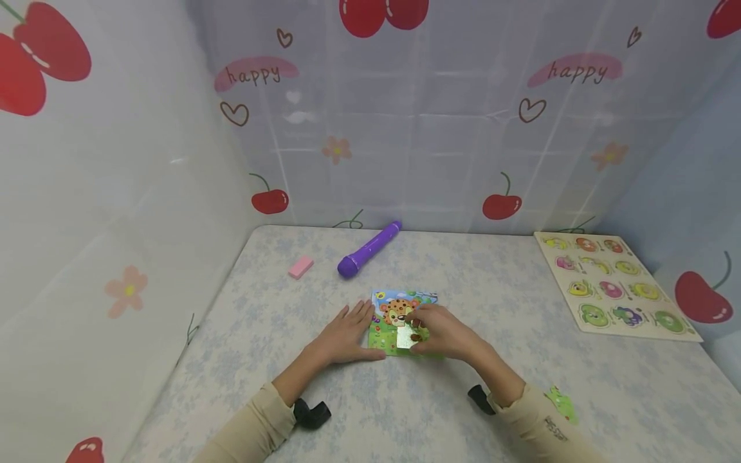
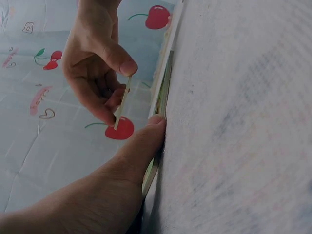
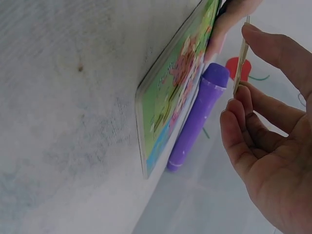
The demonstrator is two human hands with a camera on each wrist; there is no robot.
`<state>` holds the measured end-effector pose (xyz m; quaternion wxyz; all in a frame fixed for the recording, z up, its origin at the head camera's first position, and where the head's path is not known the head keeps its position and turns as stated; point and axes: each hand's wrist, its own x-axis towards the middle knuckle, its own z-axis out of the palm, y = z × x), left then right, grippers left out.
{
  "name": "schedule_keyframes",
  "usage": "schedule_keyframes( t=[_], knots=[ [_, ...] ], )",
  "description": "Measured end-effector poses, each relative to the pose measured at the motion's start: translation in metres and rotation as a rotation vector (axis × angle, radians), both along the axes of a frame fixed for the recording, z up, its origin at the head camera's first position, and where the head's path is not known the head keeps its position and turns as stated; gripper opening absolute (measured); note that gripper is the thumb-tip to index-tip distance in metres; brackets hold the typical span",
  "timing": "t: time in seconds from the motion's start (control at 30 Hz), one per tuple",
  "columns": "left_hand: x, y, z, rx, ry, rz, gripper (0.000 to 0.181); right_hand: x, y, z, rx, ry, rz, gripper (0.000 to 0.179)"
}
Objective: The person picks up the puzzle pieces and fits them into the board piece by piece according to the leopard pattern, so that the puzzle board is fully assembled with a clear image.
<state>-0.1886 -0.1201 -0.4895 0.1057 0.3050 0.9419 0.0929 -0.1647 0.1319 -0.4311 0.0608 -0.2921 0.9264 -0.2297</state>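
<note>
A puzzle board (image 1: pixel 384 344) with a cartoon spotted animal on green grass lies flat on the table, and a pale, shiny square patch shows near its middle. My left hand (image 1: pixel 346 334) rests along the board's left side, fingers straight, thumb at the lower edge. Above the board, my right hand (image 1: pixel 444 333) pinches a thin, flat puzzle piece (image 3: pixel 240 61) between thumb and fingers. The left wrist view shows this puzzle piece (image 2: pixel 123 102) edge-on, held apart from the board; its printed face is mostly hidden there.
Behind the board lie a purple toy microphone (image 1: pixel 370 249) and a pink block (image 1: pixel 301 267). A wooden fruit puzzle board (image 1: pixel 616 289) sits at the far right. Near the right sleeve lies a green cutout piece (image 1: pixel 561 404). Printed curtains stand behind and beside the table.
</note>
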Motion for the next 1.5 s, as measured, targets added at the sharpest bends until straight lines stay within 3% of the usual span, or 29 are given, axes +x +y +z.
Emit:
schedule_keyframes(
  t=[0.53,1.17,1.5],
  knots=[
    [-0.001,0.000,-0.001,0.006,-0.010,-0.004,0.108,-0.012,-0.032,-0.012,0.033,-0.033,0.012,0.049],
    [0.000,-0.001,0.001,0.015,-0.011,-0.003,0.107,-0.020,-0.046,-0.016,0.045,-0.141,0.012,0.051],
    [-0.002,-0.001,-0.003,0.008,0.002,-0.007,0.107,-0.023,-0.048,-0.016,0.049,-0.156,0.022,0.049]
  ],
)
